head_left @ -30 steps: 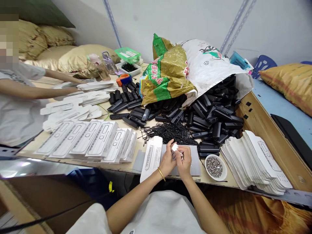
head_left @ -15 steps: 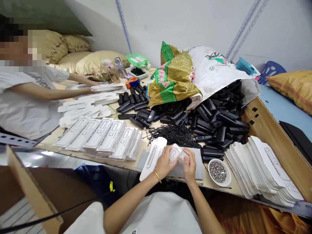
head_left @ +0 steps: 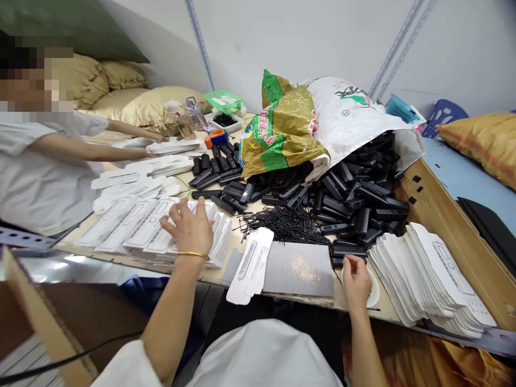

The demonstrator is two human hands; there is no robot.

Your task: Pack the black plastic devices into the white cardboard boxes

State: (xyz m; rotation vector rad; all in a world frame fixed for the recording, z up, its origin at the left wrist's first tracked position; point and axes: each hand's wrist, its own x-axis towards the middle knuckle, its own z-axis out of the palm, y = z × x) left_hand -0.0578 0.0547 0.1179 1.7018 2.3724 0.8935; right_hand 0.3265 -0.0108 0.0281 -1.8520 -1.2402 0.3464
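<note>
My left hand (head_left: 188, 228), with a gold bangle at the wrist, lies spread over the rows of printed white packets (head_left: 137, 226) on the left. My right hand (head_left: 357, 279) is over the white bowl (head_left: 374, 293), its thumb and fingertips pressed together; what they hold, if anything, is too small to tell. The hand hides most of the bowl. Between my hands, a flat printed white card (head_left: 252, 266) lies beside a grey sheet (head_left: 278, 269) that bears a scatter of small beige bits (head_left: 302, 269).
Black plastic cases (head_left: 338, 199) and thin black sticks (head_left: 286, 223) are heaped behind the sheet, below a gold-green bag (head_left: 282, 129) and a white sack (head_left: 346, 113). White cards (head_left: 427, 285) stand stacked at right. Another person (head_left: 44, 166) reaches over cards at left.
My hands have parted: the left moved left onto the packets, the right moved right to the bowl. The small white packet they held has left them, and the beige bits on the sheet are uncovered.
</note>
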